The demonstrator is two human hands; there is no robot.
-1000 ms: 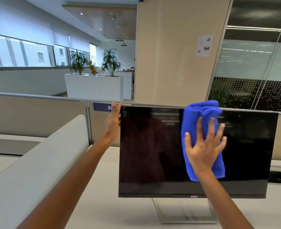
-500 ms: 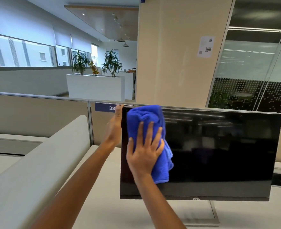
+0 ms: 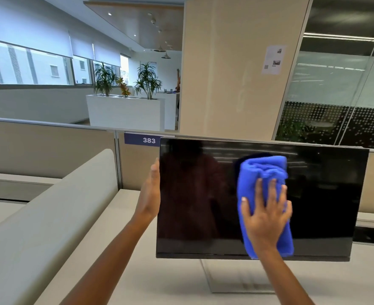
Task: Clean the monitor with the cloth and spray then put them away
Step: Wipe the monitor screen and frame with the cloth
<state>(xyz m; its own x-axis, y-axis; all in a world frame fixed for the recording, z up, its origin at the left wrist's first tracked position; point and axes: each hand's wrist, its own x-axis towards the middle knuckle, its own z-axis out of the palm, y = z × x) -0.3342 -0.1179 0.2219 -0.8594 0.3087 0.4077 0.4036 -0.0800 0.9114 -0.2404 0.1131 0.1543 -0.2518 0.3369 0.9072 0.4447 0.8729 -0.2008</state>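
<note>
1. You are mid-wipe. Your right hand (image 3: 265, 216) presses the blue cloth (image 3: 263, 170) flat against the monitor (image 3: 203, 194) with its fingers spread and straight, right of the screen's centre
2. Your left hand (image 3: 150, 194) lies open and straight-fingered along the monitor's left edge, steadying it
3. Left to do, by my reading: finish the screen, then put the cloth and spray away. The spray is not in view, so I cannot tell whether it has been used
4. The monitor stands on its stand (image 3: 236, 278) at the far side of the desk (image 3: 159, 282). Its screen faces near, towards you, and its long axis runs left to right
5. The cloth is bunched into a pad with its long axis up and down the screen, its lower end at the bottom bezel
</note>
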